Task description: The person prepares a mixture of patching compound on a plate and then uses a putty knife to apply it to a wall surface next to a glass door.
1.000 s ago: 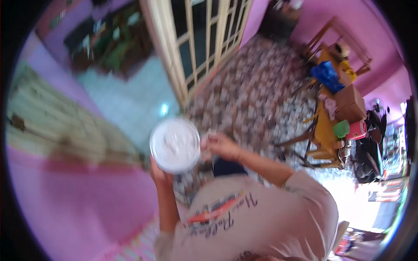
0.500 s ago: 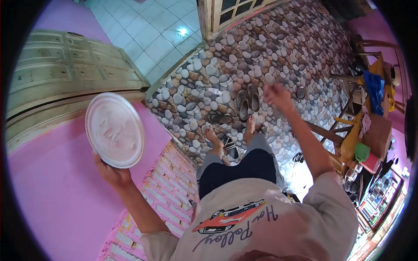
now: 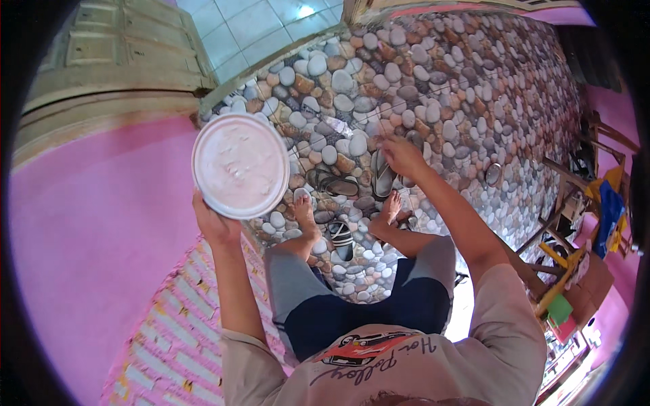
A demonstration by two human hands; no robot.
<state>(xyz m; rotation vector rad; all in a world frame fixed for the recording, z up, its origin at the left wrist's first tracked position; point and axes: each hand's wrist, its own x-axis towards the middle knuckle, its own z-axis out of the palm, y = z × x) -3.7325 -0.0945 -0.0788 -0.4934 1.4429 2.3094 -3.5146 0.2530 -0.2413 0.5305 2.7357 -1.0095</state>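
Observation:
My left hand [image 3: 218, 222] grips the lower edge of a round white lid [image 3: 240, 166], its thumb and fingers closed on the rim. The lid has a raised rim, and its pale pinkish face with uneven marks is turned up toward me. Out in front, my right hand [image 3: 403, 157] hangs in the air with its fingers drawn together; whether anything small is between them is hidden. Below it on the floor lies a pair of dark slip-on shoes [image 3: 383, 177], partly covered by that hand. A dark sandal [image 3: 333, 183] lies to their left, and a striped slipper [image 3: 341, 238] rests between my bare feet.
Pebble-patterned flooring [image 3: 467, 88] spreads ahead. A pink wall [image 3: 101, 196] and a wooden door [image 3: 128, 54] stand at left, with a white-tiled floor [image 3: 250, 30] beyond. Wooden furniture bearing a blue cloth [image 3: 611, 215] and a green container [image 3: 559, 310] fills the right side.
My left hand has carried the lid to the right, turning its face more toward me. My right hand has shifted left and slightly down, over the shoes. The view has turned, and my knees are more bent.

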